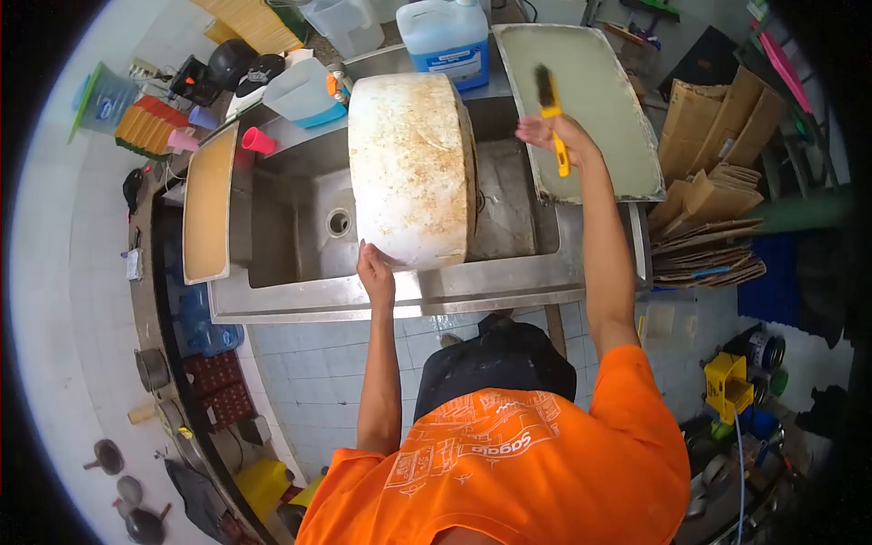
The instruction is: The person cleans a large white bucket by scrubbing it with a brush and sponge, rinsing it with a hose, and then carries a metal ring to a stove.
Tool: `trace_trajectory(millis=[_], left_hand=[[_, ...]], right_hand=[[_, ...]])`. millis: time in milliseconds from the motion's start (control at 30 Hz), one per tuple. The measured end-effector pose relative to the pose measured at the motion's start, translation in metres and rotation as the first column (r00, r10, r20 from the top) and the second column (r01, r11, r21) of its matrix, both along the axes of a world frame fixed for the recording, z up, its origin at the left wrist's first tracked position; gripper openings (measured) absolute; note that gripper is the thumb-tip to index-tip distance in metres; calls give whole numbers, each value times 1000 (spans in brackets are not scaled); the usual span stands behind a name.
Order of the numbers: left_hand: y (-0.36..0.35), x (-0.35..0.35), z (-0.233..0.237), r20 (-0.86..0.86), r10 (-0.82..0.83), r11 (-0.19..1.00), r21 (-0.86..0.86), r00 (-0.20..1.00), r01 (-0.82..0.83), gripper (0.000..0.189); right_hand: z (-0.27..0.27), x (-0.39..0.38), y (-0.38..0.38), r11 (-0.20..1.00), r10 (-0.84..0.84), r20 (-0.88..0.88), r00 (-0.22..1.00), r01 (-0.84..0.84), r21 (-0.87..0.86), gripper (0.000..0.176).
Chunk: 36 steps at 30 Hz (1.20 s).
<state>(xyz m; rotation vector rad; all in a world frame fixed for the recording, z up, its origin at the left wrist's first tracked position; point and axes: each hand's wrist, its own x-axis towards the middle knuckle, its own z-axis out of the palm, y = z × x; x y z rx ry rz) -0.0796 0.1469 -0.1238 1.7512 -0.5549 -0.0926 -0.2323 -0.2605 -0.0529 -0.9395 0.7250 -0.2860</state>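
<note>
A large white drum-shaped piece (409, 168), blotched with brown stains, rests on its side across the metal sink (304, 213). My left hand (375, 277) grips its lower left edge, with some fingers hidden beneath it. To the right, my right hand (565, 138) holds a yellow-handled brush (551, 111) with dark bristles, tilted and bristles upward. The fingers are partly stretched out while the handle lies against the palm. This hand is over a shallow tray of cloudy greenish liquid (586, 82), apart from the drum.
Behind the sink stand a blue liquid jug (447, 41) and a clear container of blue liquid (304, 95). A pink cup (259, 140) and a tan-surfaced tray (209, 209) are at the left. Folded cardboard (713, 213) is stacked at the right.
</note>
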Motion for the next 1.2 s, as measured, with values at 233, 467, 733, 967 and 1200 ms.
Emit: trace_trajectory(millis=[233, 467, 733, 967, 1200], left_hand=[[-94, 4, 128, 667, -217, 939, 342, 713, -34, 46], [-141, 60, 140, 734, -327, 846, 508, 595, -162, 39], [-142, 60, 140, 675, -201, 798, 534, 710, -281, 40], [-173, 30, 129, 756, -514, 795, 598, 406, -107, 45], [-119, 64, 150, 602, -286, 793, 585, 745, -168, 62]], right_hand=[[102, 80, 82, 888, 426, 91, 900, -397, -232, 32], [3, -9, -12, 518, -394, -405, 825, -165, -839, 32], [-75, -88, -49, 938, -188, -359, 914, 58, -343, 31], [103, 36, 68, 886, 372, 27, 928, -346, -309, 30], [101, -2, 69, 752, 24, -373, 927, -263, -604, 35]])
